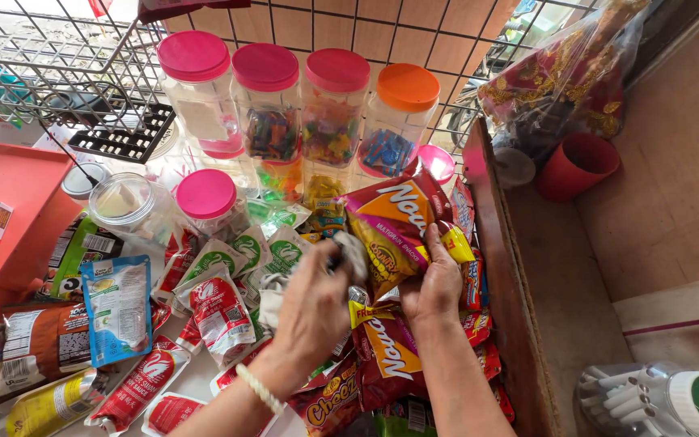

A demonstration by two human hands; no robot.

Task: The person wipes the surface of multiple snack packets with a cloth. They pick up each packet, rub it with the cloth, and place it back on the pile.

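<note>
Snack bag (394, 231), red and orange, stood tilted among the heaped packets on the counter (204, 380), just in front of 4 lidded jars (301, 105). My right hand (434, 283) was curled around its lower right edge, thumb on the front, fingers behind. My left hand (313, 303), a beaded bracelet (259, 388) at its wrist, was closed around a grey-white cloth (353, 251) that touched the bag's left side. More red packets (386, 348) lay under both wrists, and sauce pouches (220, 311) lay to the left.
</note>
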